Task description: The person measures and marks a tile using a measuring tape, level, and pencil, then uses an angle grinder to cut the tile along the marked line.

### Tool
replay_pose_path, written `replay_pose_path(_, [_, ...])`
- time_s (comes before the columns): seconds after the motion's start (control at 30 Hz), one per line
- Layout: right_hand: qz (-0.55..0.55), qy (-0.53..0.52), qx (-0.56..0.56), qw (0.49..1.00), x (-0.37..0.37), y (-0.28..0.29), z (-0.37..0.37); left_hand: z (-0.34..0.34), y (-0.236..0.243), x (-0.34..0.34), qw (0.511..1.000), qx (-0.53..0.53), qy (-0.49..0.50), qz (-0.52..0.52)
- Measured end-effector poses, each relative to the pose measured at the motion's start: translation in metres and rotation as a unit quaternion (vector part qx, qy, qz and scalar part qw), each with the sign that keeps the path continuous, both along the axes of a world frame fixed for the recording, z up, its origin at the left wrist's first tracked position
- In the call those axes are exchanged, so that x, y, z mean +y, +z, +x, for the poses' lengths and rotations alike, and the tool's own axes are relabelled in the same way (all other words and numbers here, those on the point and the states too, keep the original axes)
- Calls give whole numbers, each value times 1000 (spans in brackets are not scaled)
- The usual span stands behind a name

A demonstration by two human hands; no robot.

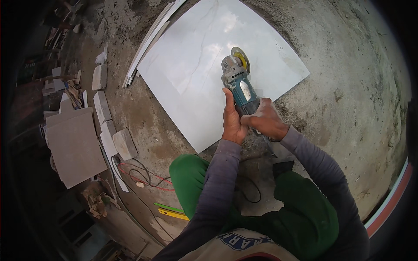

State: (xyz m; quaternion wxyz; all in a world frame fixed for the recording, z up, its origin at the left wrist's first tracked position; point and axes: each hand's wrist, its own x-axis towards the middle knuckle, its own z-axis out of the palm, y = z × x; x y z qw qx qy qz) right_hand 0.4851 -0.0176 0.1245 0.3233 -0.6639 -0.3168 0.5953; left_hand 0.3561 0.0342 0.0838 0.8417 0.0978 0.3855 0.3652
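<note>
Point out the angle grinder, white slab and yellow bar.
Angle grinder point(237, 92), head view: teal housing.
White slab point(187, 80), head view: bare left part of its top face.
Yellow bar point(173, 214), head view: middle of its visible length.

This looked every bit a building site | rough, stained floor point(344, 117) spread all around | pale blocks point(102, 107) ran down the left | loose cables point(149, 177) trailed nearby | and there, a big glossy slab point(187, 82) lay flat beneath an angle grinder point(241, 85)!

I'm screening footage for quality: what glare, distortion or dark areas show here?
Head view: bright cloudy glare on the white slab; head view: its upper-right edge bows outward; head view: corners black, far left dim; head view: angle grinder fairly clear.
</note>
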Motion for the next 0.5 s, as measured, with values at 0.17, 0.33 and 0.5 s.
replay_pose_path(0.17, [67,48,-139,987,61,-28,7,10,-2,35,997,18,12,78])
replay_pose_path(0.33, [101,92,-227,964,156,-21,18,15,-9,95,987,67,6,148])
replay_pose_path(0.5, [111,99,-253,956,240,-29,9,14,-33,179,983,58,50,165])
